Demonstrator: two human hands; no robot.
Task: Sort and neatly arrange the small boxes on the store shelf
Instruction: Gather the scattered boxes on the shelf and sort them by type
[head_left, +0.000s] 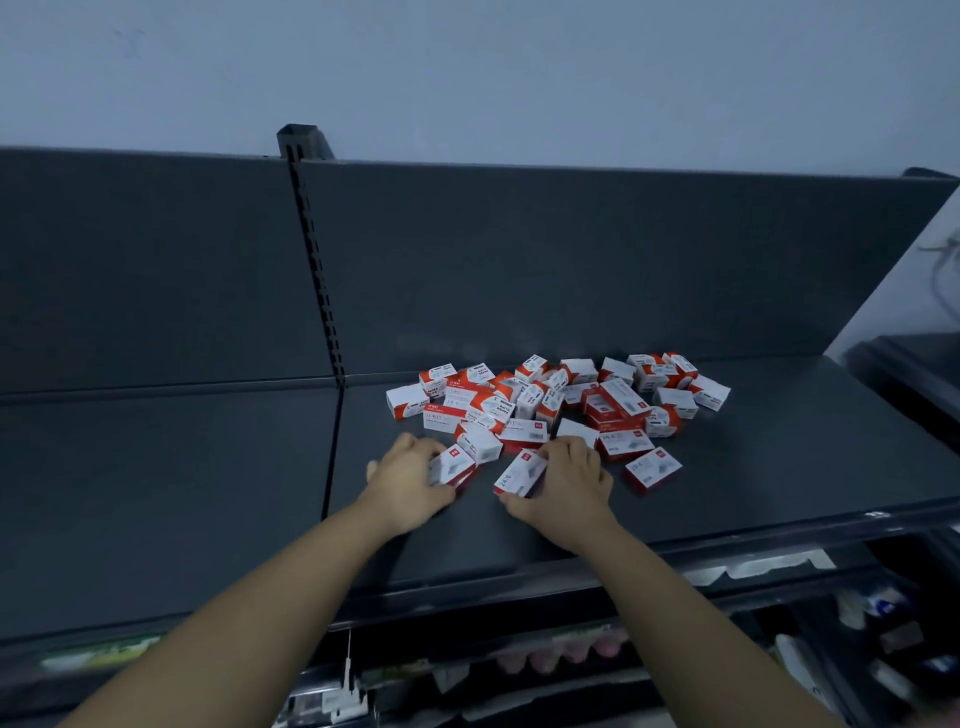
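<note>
Overhead, a pale wall (467, 67); beneath it a dark grey back panel (571, 260) split by a slotted upright (317, 270). Below that, a wide dark shelf (182, 493), bare on its left half, with a front rail (597, 582) carrying blurred label strips. Lower still, dim shelves (857, 649) holding indistinct packets. Heaped on the right half of the shelf, close to the back panel, a loose pile of small boxes (561, 400), red and white, lying at all angles, some flat, some on edge, several overlapping. Just right of the hands, one flat box (653, 468) a little apart from the pile's near edge. At the near edge, left hand (408, 480) curled around a small box (452, 466), fingers along its left side, thumb hidden. Right hand (563, 480) pinching another box marked 24/6 (521, 473), tilted, thumb at its near end and fingers over its far end. Both forearms bare, reaching in from below.
</note>
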